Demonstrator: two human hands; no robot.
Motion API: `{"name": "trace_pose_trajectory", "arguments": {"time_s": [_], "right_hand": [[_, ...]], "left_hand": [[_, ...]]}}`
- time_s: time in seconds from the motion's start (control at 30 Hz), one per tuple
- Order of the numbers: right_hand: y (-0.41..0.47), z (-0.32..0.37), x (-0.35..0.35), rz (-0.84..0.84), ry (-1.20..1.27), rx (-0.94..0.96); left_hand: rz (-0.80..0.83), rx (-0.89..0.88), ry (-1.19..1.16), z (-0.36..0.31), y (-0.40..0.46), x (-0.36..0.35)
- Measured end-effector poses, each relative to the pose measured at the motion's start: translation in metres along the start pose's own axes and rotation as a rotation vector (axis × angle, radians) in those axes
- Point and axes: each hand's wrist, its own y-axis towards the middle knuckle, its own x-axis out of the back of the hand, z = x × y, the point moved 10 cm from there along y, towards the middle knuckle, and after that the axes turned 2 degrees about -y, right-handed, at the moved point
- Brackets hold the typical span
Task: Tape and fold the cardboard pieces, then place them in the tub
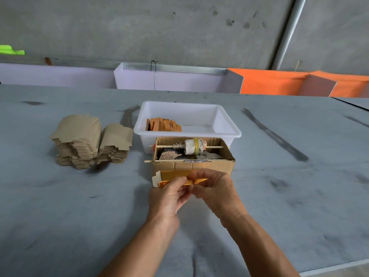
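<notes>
Both my hands hold one gold-orange cardboard piece (173, 175) just in front of a brown cardboard box (213, 165). My left hand (169, 194) pinches its lower edge and my right hand (213, 188) pinches a folded orange flap. A pale tab of the piece sticks out at the left. Behind the box stands the white tub (223, 124), with several folded orange pieces (163, 124) standing in its left end. Two stacks of flat brown cardboard pieces (87, 140) lie to the left on the table.
The brown box holds a wooden stick with a cloth-wrapped roll (194, 146) and yellow tape, above dark rags. The grey table (299, 196) stretches wide on both sides. Lilac and orange panels (269, 82) line the far edge below a concrete wall.
</notes>
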Motion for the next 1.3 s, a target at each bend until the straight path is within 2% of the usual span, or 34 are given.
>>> {"name": "trace_pose_trajectory", "arguments": {"time_s": [0.33, 0.6, 1.07, 1.3], "right_hand": [[-0.003, 0.006, -0.004, 0.062, -0.012, 0.007], [-0.007, 0.002, -0.006, 0.026, -0.081, 0.036], [-0.023, -0.008, 0.002, -0.215, 0.293, 0.051], [-0.021, -0.014, -0.001, -0.190, 0.452, 0.073]], "left_hand": [[-0.018, 0.125, -0.012, 0.013, 0.001, 0.000], [-0.125, 0.159, -0.041, 0.018, 0.001, 0.010], [-0.117, 0.155, -0.124, 0.015, -0.005, -0.002], [-0.107, 0.152, -0.110, 0.010, -0.011, -0.003]]}}
